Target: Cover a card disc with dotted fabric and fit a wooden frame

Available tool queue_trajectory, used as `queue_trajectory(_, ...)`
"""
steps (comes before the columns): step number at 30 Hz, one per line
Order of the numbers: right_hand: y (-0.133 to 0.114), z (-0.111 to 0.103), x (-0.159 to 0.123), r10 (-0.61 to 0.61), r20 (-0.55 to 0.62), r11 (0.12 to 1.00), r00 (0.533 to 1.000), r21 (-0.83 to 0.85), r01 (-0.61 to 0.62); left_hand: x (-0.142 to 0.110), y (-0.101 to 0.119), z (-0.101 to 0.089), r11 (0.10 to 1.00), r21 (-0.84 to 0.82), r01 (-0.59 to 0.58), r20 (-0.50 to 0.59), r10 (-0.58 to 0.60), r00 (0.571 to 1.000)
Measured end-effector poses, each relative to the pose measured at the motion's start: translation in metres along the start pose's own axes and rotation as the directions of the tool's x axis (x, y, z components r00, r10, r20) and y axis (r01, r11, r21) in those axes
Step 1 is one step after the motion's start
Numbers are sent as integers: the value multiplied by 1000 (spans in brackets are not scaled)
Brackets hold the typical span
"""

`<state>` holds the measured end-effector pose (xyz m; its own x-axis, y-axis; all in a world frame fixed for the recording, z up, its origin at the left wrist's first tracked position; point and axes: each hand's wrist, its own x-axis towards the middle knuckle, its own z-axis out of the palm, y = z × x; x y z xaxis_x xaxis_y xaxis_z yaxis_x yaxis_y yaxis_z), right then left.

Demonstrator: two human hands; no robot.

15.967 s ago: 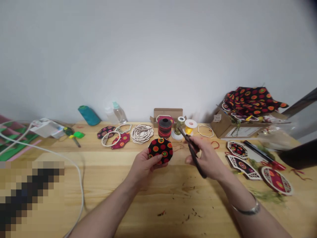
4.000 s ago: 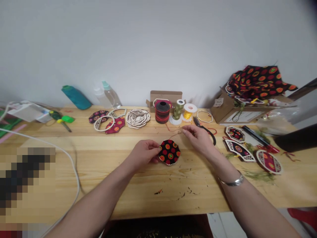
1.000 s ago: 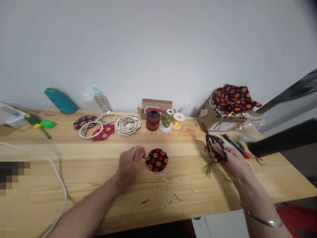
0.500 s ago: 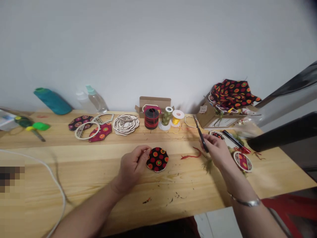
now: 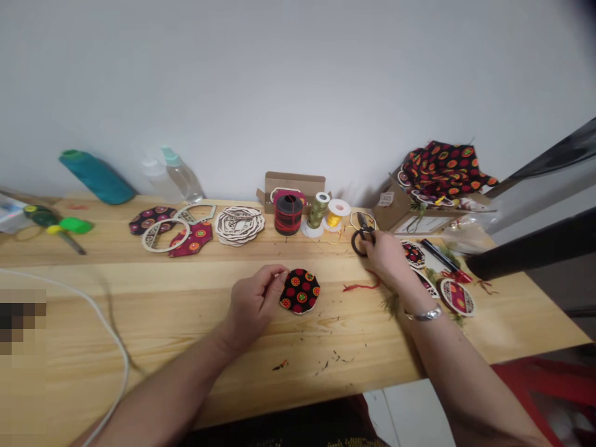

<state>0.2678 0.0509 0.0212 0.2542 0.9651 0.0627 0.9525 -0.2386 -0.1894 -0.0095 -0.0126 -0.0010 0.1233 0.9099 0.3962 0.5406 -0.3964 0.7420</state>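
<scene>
A round piece covered in black fabric with red and orange flowers (image 5: 302,292) is pinched at its left edge by my left hand (image 5: 256,304), just above the wooden table (image 5: 209,397). Farther back on the right, my right hand (image 5: 387,257) has its fingers on the black-handled scissors (image 5: 357,243), near the tabletop beside the yellow thread spool (image 5: 337,214). Part of the scissors is hidden by that hand. A red thread (image 5: 361,286) lies between the two hands, and dark fabric scraps (image 5: 335,359) are scattered in front of them.
Along the wall stand a red-and-black spool (image 5: 287,217), a green spool (image 5: 318,211) and a cardboard box with patterned fabric (image 5: 440,171). A stack of wooden cutouts (image 5: 239,225) lies left of them. A black post (image 5: 531,245) crosses at right; a white cable (image 5: 105,335) runs at left.
My right hand has moved back and left with the scissors, lowering them toward the table near the spools. My left hand still holds the fabric round. The view has shifted slightly.
</scene>
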Motion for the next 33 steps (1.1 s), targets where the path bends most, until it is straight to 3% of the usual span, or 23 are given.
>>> queue_trajectory(3, 9, -14, -15, -43, 34, 997, 999, -60, 45, 0, 0, 1, 1000, 9, -5, -7, 5, 1000)
queue_trajectory(7, 23, -18, -40, -33, 218, 995, 975, -81, 52, -1, 0, 0, 1000, -6, -19, 0, 19, 1000)
queue_trajectory(13, 29, -7, -51, -101, 145, 994, 984, -29, 107, -3, -1, 1, 1000, -5, -31, 23, 31, 999)
queue_trajectory(15, 33, -13, -48, -101, 51, 992, 994, 79, 97, -2, 0, 0, 999, -2, -46, 22, 46, 999)
queue_trajectory(17, 40, -24, -44, -47, -174, 965, 984, 246, 90, 0, 1, 0, 998, 6, -59, 15, 59, 998)
queue_trajectory(19, 46, -36, -39, 45, -407, 930, 912, 351, 111, 0, 1, -1, 997, 14, -70, 8, 70, 998)
queue_trajectory(22, 54, -45, -33, 145, -552, 920, 821, 380, 94, -1, 0, 0, 997, 9, -79, 5, 79, 997)
queue_trajectory(24, 58, -45, -30, 164, -526, 946, 835, 323, 17, -2, 0, 1, 997, 4, -79, 3, 79, 997)
queue_trajectory(27, 57, -39, -29, 110, -349, 994, 931, 25, -108, -2, -1, 0, 998, 7, -66, -11, 66, 998)
queue_trajectory(30, 42, -36, -32, 23, -256, 981, 966, -183, -72, 1, 0, 0, 999, 5, -35, -46, 35, 998)
queue_trajectory(33, 15, -34, -26, -51, -167, 990, 985, -136, 29, 3, 1, 0, 1000, -8, -5, -59, 4, 998)
